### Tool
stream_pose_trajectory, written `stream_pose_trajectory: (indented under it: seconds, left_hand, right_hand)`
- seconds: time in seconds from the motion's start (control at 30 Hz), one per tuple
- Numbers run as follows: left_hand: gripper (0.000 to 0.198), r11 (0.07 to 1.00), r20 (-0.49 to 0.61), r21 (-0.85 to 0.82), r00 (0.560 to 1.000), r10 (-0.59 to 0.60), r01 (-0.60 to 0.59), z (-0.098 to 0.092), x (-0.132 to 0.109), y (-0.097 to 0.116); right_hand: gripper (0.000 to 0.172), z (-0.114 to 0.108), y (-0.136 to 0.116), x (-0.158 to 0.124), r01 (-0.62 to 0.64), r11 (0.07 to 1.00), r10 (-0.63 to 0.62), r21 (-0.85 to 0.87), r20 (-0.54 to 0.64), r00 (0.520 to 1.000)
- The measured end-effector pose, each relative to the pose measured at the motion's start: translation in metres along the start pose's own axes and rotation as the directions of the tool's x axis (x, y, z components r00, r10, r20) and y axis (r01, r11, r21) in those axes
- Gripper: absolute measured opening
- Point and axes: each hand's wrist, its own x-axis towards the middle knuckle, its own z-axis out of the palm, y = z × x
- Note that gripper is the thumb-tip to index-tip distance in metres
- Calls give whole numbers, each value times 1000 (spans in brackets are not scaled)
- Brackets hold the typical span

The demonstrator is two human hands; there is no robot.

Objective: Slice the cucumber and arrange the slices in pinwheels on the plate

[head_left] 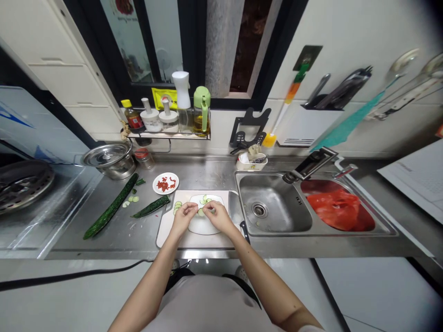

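My left hand (186,215) is over the left side of a white plate (204,229), its fingers drawn together; whatever they may hold is hidden. Opposite it, my right hand (217,216) pinches at a pale green cucumber slice (201,212) between the two hands. More cucumber slices (204,199) lie near the plate's far edge. The plate rests on a light cutting board (168,237), where another group of slices (177,205) sits left of it. A knife with a black handle (244,231) lies at the board's right edge.
Left of the board are a cut cucumber piece (151,206), a long whole cucumber (111,206) and a small dish (166,183) of red bits. A lidded steel pot (111,160) stands behind. To the right is a sink (277,203) with a red bag (334,210) in its second basin.
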Motion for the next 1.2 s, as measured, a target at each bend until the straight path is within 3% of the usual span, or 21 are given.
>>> stream_pose_trajectory:
  seconds: [0.17,0.4,0.77,1.2]
  left_hand:
    - [49,997,-24,55,998,-51,52,2,-4,0]
    - [67,964,60,-44,964,-258,261,10,-6,7]
    - [60,925,87,-87,927,-364,371,11,-5,16]
    - [62,951,84,-111,957,-279,287,12,-2,14]
  right_hand:
    - [12,-1,4,3,-61,984,77,166,-90,993]
    - [9,-4,4,2,-15,992,27,124,-96,995]
    - [13,-10,1,-9,153,988,-154,-38,-23,988]
    - [12,-10,7,-12,142,982,-134,-127,66,989]
